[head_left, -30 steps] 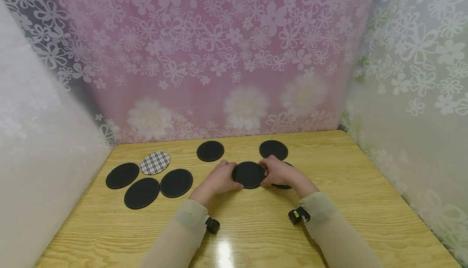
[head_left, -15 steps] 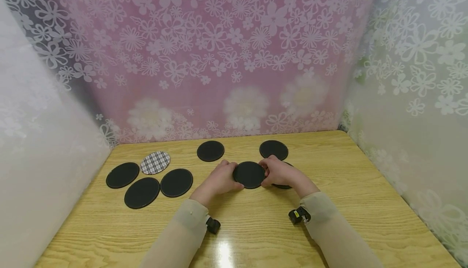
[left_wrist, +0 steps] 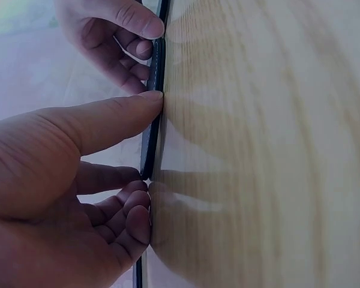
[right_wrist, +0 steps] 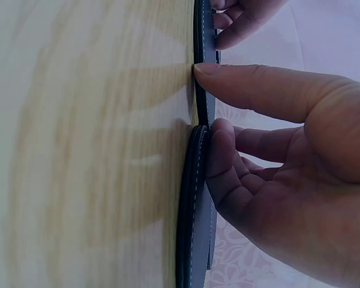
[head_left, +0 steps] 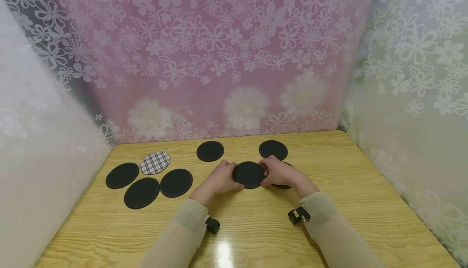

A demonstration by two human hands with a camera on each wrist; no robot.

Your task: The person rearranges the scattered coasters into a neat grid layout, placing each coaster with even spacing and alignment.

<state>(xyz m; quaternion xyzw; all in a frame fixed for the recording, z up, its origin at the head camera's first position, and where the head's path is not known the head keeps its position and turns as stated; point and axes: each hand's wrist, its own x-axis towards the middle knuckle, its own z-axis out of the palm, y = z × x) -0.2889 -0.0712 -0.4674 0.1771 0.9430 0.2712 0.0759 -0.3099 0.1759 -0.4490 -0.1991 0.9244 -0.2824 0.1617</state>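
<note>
A round black coaster (head_left: 249, 175) with stitching round its edge lies flat at the middle of the table, held between both hands. My left hand (head_left: 218, 178) grips its left edge, thumb at the near side and fingers farther round. From the right, my right hand (head_left: 280, 173) pinches the opposite edge with thumb and fingers. In the left wrist view the coaster's rim (left_wrist: 151, 135) sits low on the wood beside the left thumb. Partly hidden beneath the right hand is a second black coaster (right_wrist: 192, 210), its edge close to the held one.
Two black coasters lie farther back, one at centre (head_left: 210, 151) and one right (head_left: 273, 149). On the left are a plaid coaster (head_left: 155, 163) and black coasters (head_left: 122, 175), (head_left: 141, 193), (head_left: 176, 183). Floral curtains (head_left: 234, 56) enclose the wooden table (head_left: 256, 227).
</note>
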